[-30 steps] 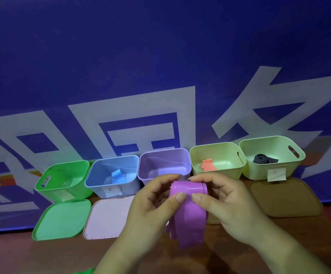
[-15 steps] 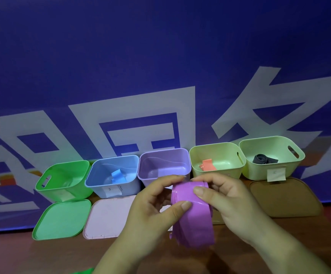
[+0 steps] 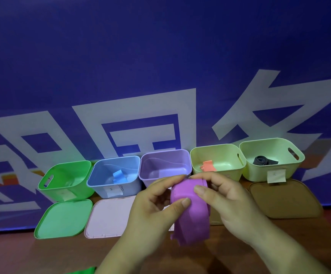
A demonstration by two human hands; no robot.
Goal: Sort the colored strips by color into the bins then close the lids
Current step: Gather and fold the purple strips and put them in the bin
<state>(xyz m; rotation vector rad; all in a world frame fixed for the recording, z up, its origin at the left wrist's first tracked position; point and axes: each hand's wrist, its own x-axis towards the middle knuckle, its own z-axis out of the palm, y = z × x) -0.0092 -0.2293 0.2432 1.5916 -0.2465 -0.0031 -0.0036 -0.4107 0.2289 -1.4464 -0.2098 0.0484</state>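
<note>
Two hands on one purple strip (image 3: 190,218), held in the air just near of the purple bin (image 3: 166,163), centre of the row. Left hand (image 3: 154,206) pinches the folded top between thumb and forefinger. Right hand (image 3: 226,200) does the same, thumb on the near face and fingers curled behind. The tail hangs loose toward the table (image 3: 42,254).

Risks as I read them:
- The strip looks springy. Let go above the rim and the fold likely opens, leaving an end draped over the wall. The lid then won't seat.
- Bins sit rim to rim. The blue bin (image 3: 109,167) is at left and the yellow bin (image 3: 216,155) at right, so a sloppy drop lands in the wrong colour. Blue strip (image 3: 119,176) and orange strip (image 3: 208,166) are already in those.
- The purple bin's lid is hidden behind the hands, so I can't tell which one it is. Pink lid (image 3: 109,216) sits near the blue bin and brown lid (image 3: 283,200) near the far-right bin (image 3: 269,151). Colours don't match the bins, so a mix-up is easy.
- Green strip (image 3: 81,271) is at the near edge, barely in view and easy to miss. Green bin (image 3: 65,175) looks empty, with the green lid (image 3: 64,218) lying near it.
- Grey strip (image 3: 263,160) is coiled in the far-right bin; no issue there.

Suggest lowering the strip well inside before release.
</note>
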